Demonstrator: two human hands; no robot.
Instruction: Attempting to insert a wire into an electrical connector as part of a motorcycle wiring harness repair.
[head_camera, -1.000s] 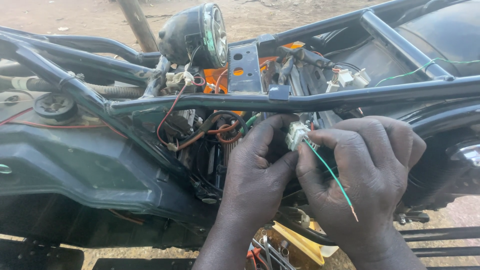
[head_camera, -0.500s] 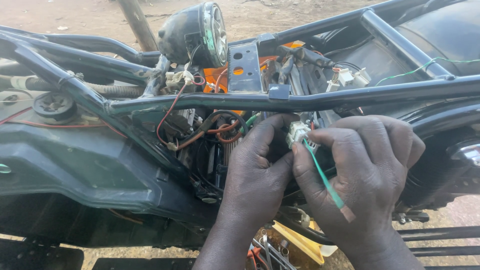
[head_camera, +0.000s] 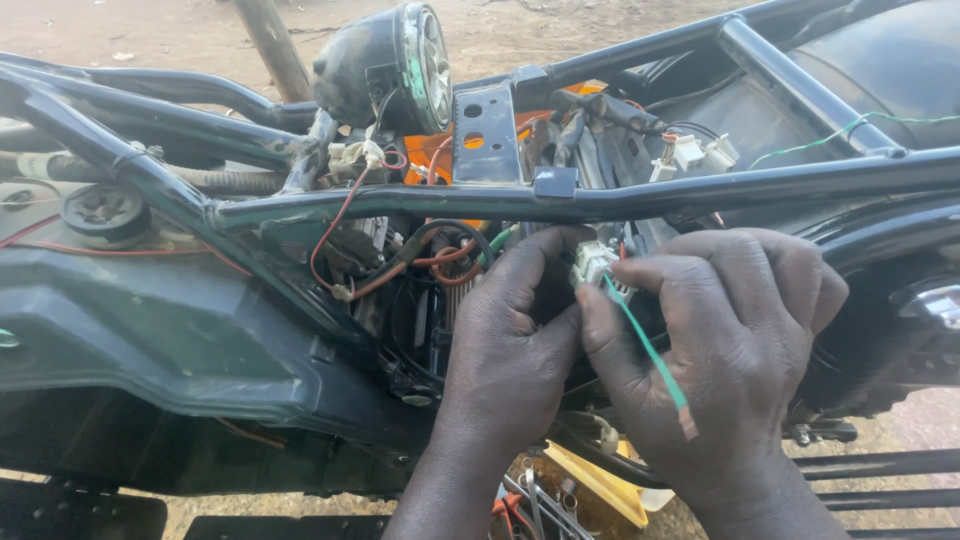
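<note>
Left hand (head_camera: 505, 345) and right hand (head_camera: 725, 345) pinched together on white connector (head_camera: 592, 262), green wire (head_camera: 650, 350) trailing over right palm. Just under black frame tube (head_camera: 600, 200); stripped motorcycle, outdoors, bare dirt ground (head_camera: 520, 35).

Bare hands: two, left hand (head_camera: 505, 350), right hand (head_camera: 725, 350)
Small white plastic connector (head_camera: 592, 262): one
Thin green wire (head_camera: 645, 345): one
Round black chrome-rimmed gauge (head_camera: 395, 65): one
</note>
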